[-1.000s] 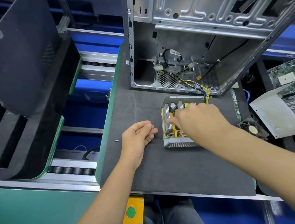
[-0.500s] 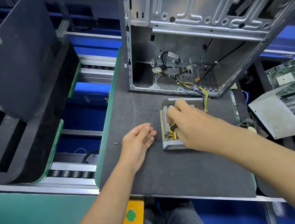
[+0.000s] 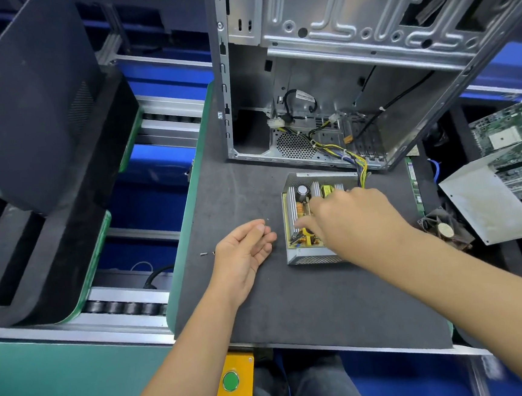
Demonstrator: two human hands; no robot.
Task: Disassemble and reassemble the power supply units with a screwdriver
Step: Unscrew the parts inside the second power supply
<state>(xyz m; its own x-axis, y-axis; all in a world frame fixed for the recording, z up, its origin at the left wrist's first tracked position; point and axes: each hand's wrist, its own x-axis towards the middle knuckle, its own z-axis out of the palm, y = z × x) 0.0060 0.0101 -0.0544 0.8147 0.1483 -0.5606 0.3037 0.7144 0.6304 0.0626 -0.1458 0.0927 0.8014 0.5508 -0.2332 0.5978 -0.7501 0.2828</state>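
Opened power supply unit (image 3: 315, 221) sits on the counter (image 3: 294, 305) by the PC case (image 3: 338, 80). Right hand (image 3: 350, 218) reaches inside, can't tell its grip. Left hand (image 3: 245, 253) rests just beside, loosely curled around nothing. Since a second ago, right hand's shifted slightly toward the heatsinks, left unmoved

Bright even overhead light, soft shadows (edges bowed, right hand blurred).

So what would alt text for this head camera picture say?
A person's right hand reaches into an opened grey metal power supply box on a dark mat; the left hand rests beside it, near an empty silver computer case.
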